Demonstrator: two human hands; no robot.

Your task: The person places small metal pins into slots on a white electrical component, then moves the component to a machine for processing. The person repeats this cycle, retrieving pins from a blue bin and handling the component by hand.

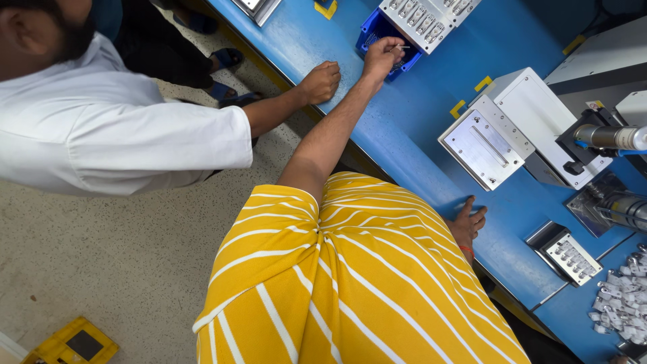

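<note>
- Left hand point(383, 55): arm stretched far out over the blue bench; fingers curled close, thumb and forefinger pinched on 1 small metal piece point(402, 48), thin and pale, too small to tell its kind.
- The pinch sits right at the rim of a blue bin point(368, 30), over its open inside; the bin holds more small parts, blurred.
- A grey tray with rows of slots point(426, 18) lies across the far side of that bin, partly covering it.
- Right hand point(469, 222): fingers spread loosely, flat on the blue bench point(431, 87) at its near edge, holding nothing. A thin red band shows at the wrist.
- The right hand lies just below a white machine with a metal plate point(484, 147), near it but not touching.
- Further right along the bench: 1 small metal fixture with rows of slots point(571, 256), and past it a heap of small pale parts point(623, 303).
- A second person in a white shirt stands at the left; that person's fist point(321, 81) rests closed on the bench edge, just beside the wearer's left forearm, apart from the bin.
- The wearer's garment is yellow with white stripes point(350, 283); speckled floor beneath, with a yellow box point(74, 344) at the lower left.
</note>
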